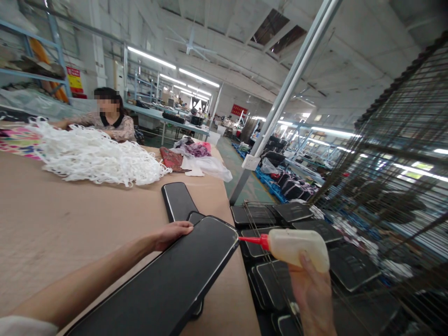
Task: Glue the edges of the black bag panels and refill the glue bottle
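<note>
A long black panel with rounded corners (pixel 168 270) slants across the front of the table, its far end near the table's right edge. My left hand (pixel 174 234) grips the panel's left edge, thumb on top and fingers out of sight beneath. In my right hand (pixel 311 284) is a squeeze bottle (pixel 297 245) with cloudy yellowish liquid and a red nozzle. The bottle lies sideways, and its nozzle tip meets the panel's far right corner. Pale traces run along the panel's edge. Another black panel (pixel 178 200) rests on the table behind, partly covered.
A brown-covered table (pixel 87 224) carries a heap of white elastic loops (pixel 101 154) and plastic bags with cloth (pixel 203 158). A co-worker (pixel 115 116) sits across the table. On the right, more black panels (pixel 353 266) lie on wire racks beside a tilted mesh rack (pixel 395 135). A metal post (pixel 273 121) stands behind.
</note>
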A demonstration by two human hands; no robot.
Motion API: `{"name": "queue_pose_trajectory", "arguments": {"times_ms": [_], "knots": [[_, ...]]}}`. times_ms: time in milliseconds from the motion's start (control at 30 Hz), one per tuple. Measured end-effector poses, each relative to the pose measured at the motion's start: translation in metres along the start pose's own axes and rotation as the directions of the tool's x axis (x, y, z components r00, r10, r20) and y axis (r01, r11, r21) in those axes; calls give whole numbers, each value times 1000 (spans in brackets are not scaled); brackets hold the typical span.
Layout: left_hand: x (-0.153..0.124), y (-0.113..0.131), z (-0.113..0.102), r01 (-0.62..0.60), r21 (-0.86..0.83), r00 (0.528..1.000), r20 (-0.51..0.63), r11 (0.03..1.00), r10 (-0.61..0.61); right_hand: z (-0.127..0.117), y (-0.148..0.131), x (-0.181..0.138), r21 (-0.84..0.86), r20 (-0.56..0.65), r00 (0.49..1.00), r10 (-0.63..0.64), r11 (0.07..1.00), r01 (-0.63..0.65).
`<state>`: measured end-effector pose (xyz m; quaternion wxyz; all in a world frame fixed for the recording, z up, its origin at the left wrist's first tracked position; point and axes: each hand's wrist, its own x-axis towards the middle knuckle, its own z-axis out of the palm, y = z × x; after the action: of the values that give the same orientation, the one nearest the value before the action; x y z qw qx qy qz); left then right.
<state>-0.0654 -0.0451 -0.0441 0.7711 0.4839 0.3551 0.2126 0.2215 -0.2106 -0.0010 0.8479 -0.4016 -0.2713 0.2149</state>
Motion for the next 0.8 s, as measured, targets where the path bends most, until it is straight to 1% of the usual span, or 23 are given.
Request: {"name": "queue_pose_trajectory", "arguments": {"times_ms": [167, 367, 533, 667, 800], "knots": [[-1, 0, 3, -4, -13, 1000, -3, 1000, 4, -1, 1, 0, -8, -57, 998, -10, 1000, 10], [-3, 0, 2, -1, -18, 1000, 3, 1000, 1, 0, 2, -2, -6, -49, 999, -5, 1000, 4], [-3, -2, -3, -8, -8, 1000, 15, 1000, 8, 3, 2, -3, -41, -81, 996, -42, 998, 38], [-2, -9, -6, -2, -12, 1000, 4, 1000, 2, 9, -3, -8, -44, -108, 994, -32, 999, 27], [3, -25, -7, 35, -39, 999, -7, 999, -36, 13, -7, -14, -31, -145, 989, -29, 999, 25]]}}
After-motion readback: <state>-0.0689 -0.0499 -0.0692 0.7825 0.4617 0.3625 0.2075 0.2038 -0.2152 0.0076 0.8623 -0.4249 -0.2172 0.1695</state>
